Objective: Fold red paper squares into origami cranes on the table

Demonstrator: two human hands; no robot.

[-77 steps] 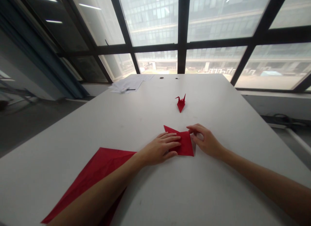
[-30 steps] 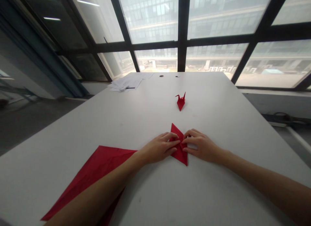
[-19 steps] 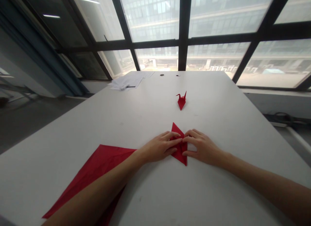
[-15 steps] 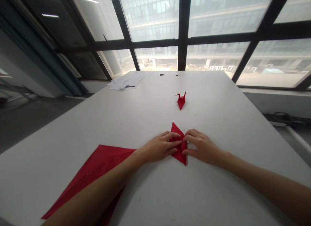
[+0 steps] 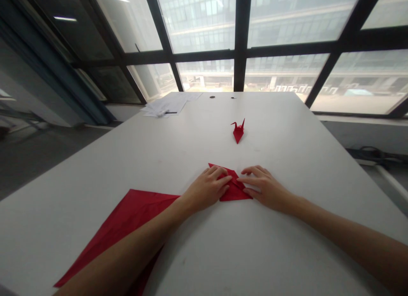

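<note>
A piece of red origami paper [image 5: 235, 190], folded into a small pointed shape, lies on the table between my hands. My left hand [image 5: 208, 187] is closed on its left part, with curled fingers and thumb covering some of the folds. At the right side, my right hand [image 5: 261, 186] has its fingers apart, with the fingertips at the paper's edge. Beyond both hands stands a finished red paper crane [image 5: 238, 133]. Under my left forearm lies a larger red sheet [image 5: 124, 219], partly hidden by the arm.
The white table [image 5: 287, 143] reaches toward the windows. Loose white papers [image 5: 167, 104] with a dark pen-like item [image 5: 171, 113] lie at the far left. Two small round holes show near the far edge. Cables [image 5: 379, 153] are beyond the right edge.
The folded paper has turned anticlockwise, its top point swinging to the left and its lower point to the right. My right fingers have spread and loosened from it.
</note>
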